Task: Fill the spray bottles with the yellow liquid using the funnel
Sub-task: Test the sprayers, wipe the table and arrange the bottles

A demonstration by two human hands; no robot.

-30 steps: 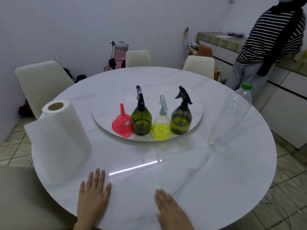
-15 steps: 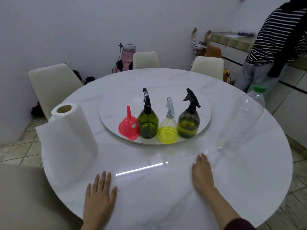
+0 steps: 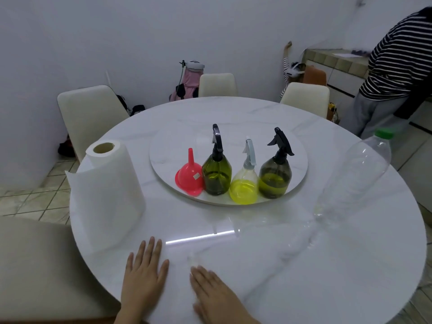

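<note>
- Spray bottles stand in a row on the round turntable [image 3: 275, 127] at the centre of the marble table [image 3: 304, 265], all upright, triggers on, each part-filled with yellow liquid.
- Paper towel roll [image 3: 109, 183]: stands upright at the left of the table, well apart from the bottles, one sheet hanging loose. Soft and light.
- Left hand [image 3: 143, 275]: flat on the table near its front edge, fingers straight and spread, holding nothing.
- Pink funnel [image 3: 189, 177]: on the turntable, wide mouth down, spout up, touching or just beside the first bottle; contact cannot be confirmed. Likely light, rigid plastic. Take it by the spout or rim.
- Dark green bottle [image 3: 217, 175]: black trigger. Likely rigid and moderately heavy with liquid. Grip round the neck below the trigger; steady the body when unscrewing.
- Right hand [image 3: 214, 294]: palm down on the table beside the left hand, fingers extended, empty. Its outline is blurred.
- Clear bottle [image 3: 244, 189]: grey trigger, bright yellow liquid in the lower half. Smooth walls may be slippery if wet.
- Smoky bottle [image 3: 275, 178]: black trigger, just beside the clear bottle.
- Large clear bottle [image 3: 357, 176]: green cap, on the table right of the turntable, apparently empty. Thin plastic, likely to dent and tip easily.
- Hard to make out: liquid levels in both tinted bottles; no other container of yellow liquid is visible.
</note>
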